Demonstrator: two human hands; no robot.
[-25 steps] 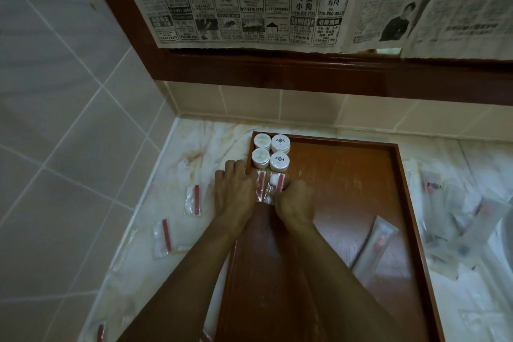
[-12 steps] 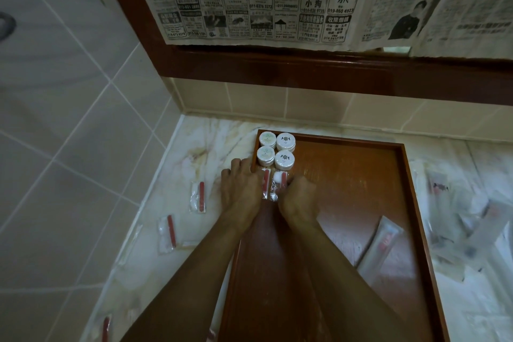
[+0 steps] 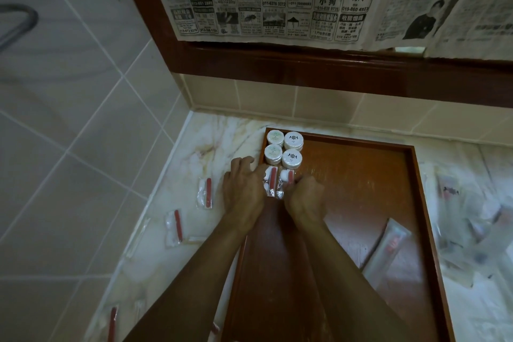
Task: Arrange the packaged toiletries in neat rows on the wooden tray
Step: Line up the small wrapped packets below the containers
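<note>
Wooden tray (image 3: 388,175) lies on marble tabletop (image 3: 211,133), far-left corner holding four round white tubs (image 3: 283,150) in a 2x2 block. Just near of tubs, two clear sachets w/ red strips (image 3: 277,183) lie side by side on tray floor. Left hand (image 3: 244,189) rests palm-down over tray's left rim, fingers spread, touching left sachet; not clenched. Right hand (image 3: 305,197) curled, fingertips pinching right sachet's edge. Long packaged tube (image 3: 388,250) lies tilted on tray, near-right. Two more sachets (image 3: 205,191) lie on tabletop left of tray. Blurred packets (image 3: 472,216) lie right of tray.
</note>
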